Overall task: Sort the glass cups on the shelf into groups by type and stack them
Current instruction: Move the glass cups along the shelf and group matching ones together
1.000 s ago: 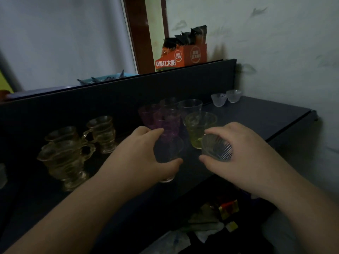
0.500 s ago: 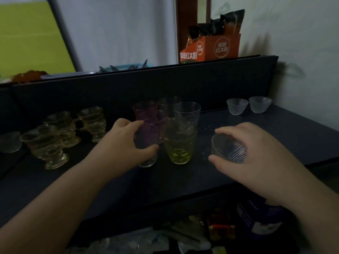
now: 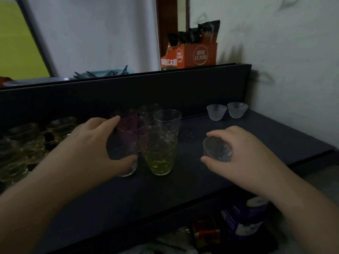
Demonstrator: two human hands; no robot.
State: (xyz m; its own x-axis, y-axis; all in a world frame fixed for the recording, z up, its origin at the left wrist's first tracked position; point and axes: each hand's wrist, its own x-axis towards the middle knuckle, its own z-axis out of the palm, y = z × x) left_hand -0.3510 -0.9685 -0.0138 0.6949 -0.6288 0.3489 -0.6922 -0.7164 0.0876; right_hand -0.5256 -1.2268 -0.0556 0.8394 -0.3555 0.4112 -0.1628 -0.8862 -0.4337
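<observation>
On the dark shelf point(image 3: 183, 180) my left hand point(image 3: 91, 145) wraps around a clear tumbler point(image 3: 126, 156) that stands upright on the surface. Right beside it is a yellow-green tumbler point(image 3: 159, 154), with purple tumblers point(image 3: 128, 120) and clear tumblers point(image 3: 167, 121) clustered behind. My right hand point(image 3: 244, 153) grips a small ribbed clear cup point(image 3: 217, 150), tilted with its mouth toward me, just above the shelf. Two more small frosted cups point(image 3: 226, 110) stand at the back right. Amber handled cups point(image 3: 25, 142) are grouped at the left.
A dark back panel point(image 3: 128, 92) rises behind the cups, with an orange box point(image 3: 190, 55) and a blue basket point(image 3: 104, 73) on top. A white wall bounds the right side. Packets and a purple-and-white container point(image 3: 244, 222) lie below the shelf's front edge.
The view has shifted so that the shelf sits lower and more to the right. My left hand has set the clear tumbler beside the yellow-green one. My right hand keeps holding the ribbed cup.
</observation>
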